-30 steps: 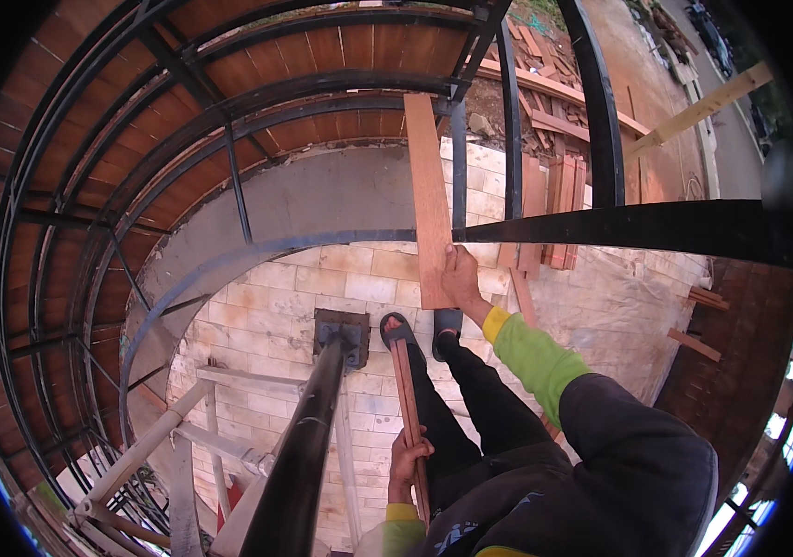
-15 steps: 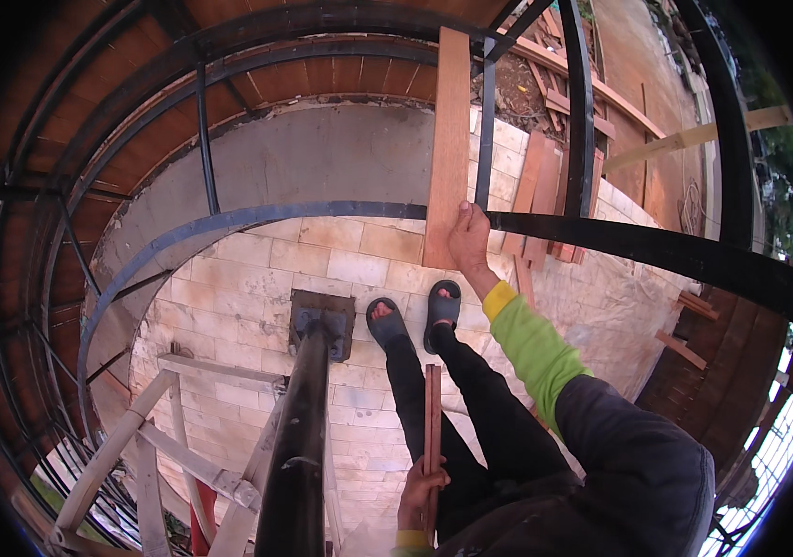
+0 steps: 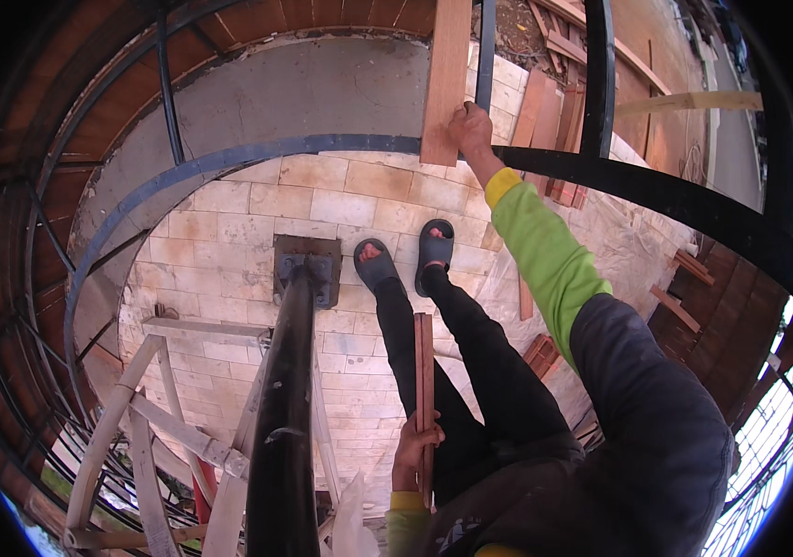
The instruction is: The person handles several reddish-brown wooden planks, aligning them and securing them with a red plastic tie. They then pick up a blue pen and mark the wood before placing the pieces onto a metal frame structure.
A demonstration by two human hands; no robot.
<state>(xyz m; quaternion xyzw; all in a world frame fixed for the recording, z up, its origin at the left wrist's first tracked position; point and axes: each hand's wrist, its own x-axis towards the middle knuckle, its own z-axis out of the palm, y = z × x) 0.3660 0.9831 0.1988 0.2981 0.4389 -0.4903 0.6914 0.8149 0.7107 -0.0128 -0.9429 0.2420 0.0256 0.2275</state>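
Observation:
A reddish-brown wooden plank (image 3: 443, 88) lies lengthwise across the curved dark metal rail (image 3: 322, 145), hiding part of it. My right hand (image 3: 473, 130) is closed on the plank's right edge close to its near end; its fingertips are partly hidden. The far end runs out of the picture. Lower down, in front of my legs, my left hand (image 3: 415, 444) is wrapped round narrow reddish wooden strips (image 3: 424, 371), held together and pointing away from me.
A thick black pole (image 3: 283, 446) rises from a floor plate at left, beside a pale wooden frame (image 3: 160, 422). Loose boards (image 3: 545, 116) lie on pale tiles beyond the rail. A dark upright bar (image 3: 598, 74) stands right of the plank.
The plank has slid away from me, its near end now closer to the rail. My right arm reaches farther out with it. The whole view has shifted; my left hand keeps its strips.

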